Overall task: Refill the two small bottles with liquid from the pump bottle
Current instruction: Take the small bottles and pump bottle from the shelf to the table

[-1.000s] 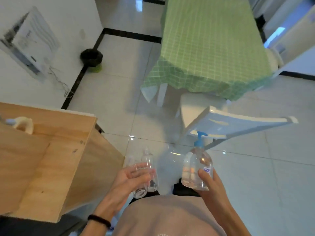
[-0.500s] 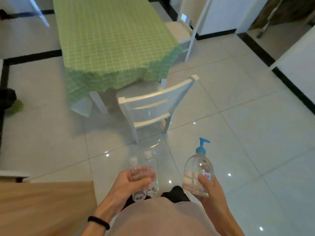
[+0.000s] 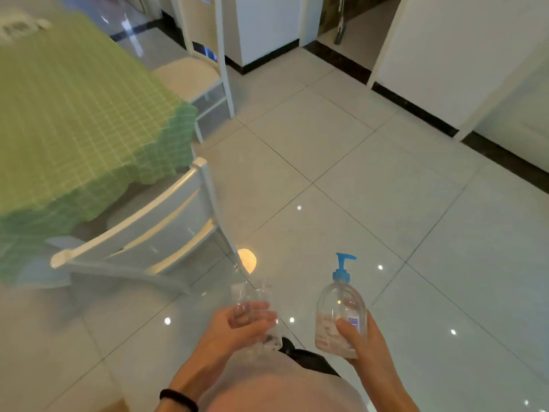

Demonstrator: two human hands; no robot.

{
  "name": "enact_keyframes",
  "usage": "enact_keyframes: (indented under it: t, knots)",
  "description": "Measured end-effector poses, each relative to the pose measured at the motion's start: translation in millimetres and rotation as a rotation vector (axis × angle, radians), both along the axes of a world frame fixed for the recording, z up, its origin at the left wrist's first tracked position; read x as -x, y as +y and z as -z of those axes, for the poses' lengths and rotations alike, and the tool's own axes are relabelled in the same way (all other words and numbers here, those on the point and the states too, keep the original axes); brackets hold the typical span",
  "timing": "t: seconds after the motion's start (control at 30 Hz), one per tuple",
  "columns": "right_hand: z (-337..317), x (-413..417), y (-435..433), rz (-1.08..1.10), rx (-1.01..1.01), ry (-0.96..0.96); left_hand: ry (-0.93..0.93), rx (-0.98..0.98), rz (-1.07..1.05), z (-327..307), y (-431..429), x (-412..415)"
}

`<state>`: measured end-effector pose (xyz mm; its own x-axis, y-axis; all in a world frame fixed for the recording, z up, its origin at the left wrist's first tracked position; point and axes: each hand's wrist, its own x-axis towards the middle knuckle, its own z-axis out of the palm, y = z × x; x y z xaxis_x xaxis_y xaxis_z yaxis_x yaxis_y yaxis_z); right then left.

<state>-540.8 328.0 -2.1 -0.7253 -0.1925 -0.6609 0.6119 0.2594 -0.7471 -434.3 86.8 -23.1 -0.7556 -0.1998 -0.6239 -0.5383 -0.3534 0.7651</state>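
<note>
The left hand [image 3: 237, 331] curls its fingers and thumb round the two small bottles [image 3: 252, 295], held upright side by side at about 6 o'clock in the view. They are clear and blurred, so their caps and fill level cannot be told. Just toward 3 o'clock from them, apart from them, the right hand [image 3: 364, 343] wraps the lower body of the pump bottle [image 3: 338, 307], upright, its blue pump on top. A black wristband [image 3: 178, 398] circles the left wrist. At 9 o'clock a white chair [image 3: 139, 233] stands against the green checked tablecloth [image 3: 74, 99], over a glossy tiled floor [image 3: 386, 188].
</note>
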Motion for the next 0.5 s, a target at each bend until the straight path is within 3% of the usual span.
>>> enact_keyframes:
  t: [0.5]
  knots:
    - [21, 167, -66, 0.046, 0.002, -0.043, -0.006, -0.009, 0.043, 19, -73, 171]
